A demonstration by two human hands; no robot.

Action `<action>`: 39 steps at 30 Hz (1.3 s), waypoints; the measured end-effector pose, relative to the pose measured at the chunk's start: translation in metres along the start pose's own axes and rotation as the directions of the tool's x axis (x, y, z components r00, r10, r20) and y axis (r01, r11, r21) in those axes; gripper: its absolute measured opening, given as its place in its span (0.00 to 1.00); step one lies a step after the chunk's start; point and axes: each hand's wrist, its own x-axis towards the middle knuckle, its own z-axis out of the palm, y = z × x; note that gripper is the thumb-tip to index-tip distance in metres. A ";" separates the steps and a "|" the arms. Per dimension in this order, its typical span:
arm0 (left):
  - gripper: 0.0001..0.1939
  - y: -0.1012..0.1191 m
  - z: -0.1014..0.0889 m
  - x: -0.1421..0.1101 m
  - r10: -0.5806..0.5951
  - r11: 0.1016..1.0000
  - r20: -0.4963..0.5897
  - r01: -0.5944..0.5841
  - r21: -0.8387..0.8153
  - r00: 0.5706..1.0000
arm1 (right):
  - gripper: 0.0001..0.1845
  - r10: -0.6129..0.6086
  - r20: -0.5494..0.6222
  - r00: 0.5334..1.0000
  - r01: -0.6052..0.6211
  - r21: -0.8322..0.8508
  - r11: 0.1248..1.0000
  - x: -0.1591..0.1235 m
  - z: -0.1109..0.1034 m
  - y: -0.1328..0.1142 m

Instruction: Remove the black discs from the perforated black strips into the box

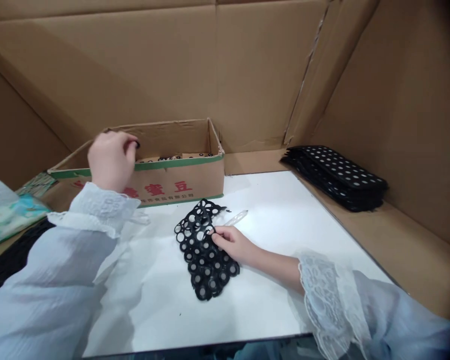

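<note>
One black perforated flexible sheet point(207, 261), lying on one white flat board point(153, 315); one translucent pointed stick point(237, 218), near it; one stack of black perforated sheets point(335, 176), uncountable; one open brown cardboard box with green rim point(172, 184), small black rings inside. Hands, two, apart: left hand point(112, 159) at the box, fingertips pinching one small black piece point(137, 144); right hand point(234, 244), thumb and finger clamped on the sheet.
</note>
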 end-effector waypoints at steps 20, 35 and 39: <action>0.17 0.071 0.027 -0.144 0.463 0.716 0.354 -0.107 -0.690 0.812 | 0.18 -0.011 -0.094 0.996 0.025 0.155 0.988 0.005 -0.003 -0.001; 0.13 0.042 0.018 -0.103 0.015 0.755 0.372 0.233 -0.612 0.928 | 0.10 -0.007 -0.048 0.999 0.003 -0.080 0.997 -0.001 -0.001 -0.001; 0.17 0.012 -0.010 -0.073 -0.209 0.872 0.117 0.240 -0.426 0.971 | 0.10 0.011 -0.070 0.997 -0.019 -0.116 0.993 -0.003 -0.001 -0.002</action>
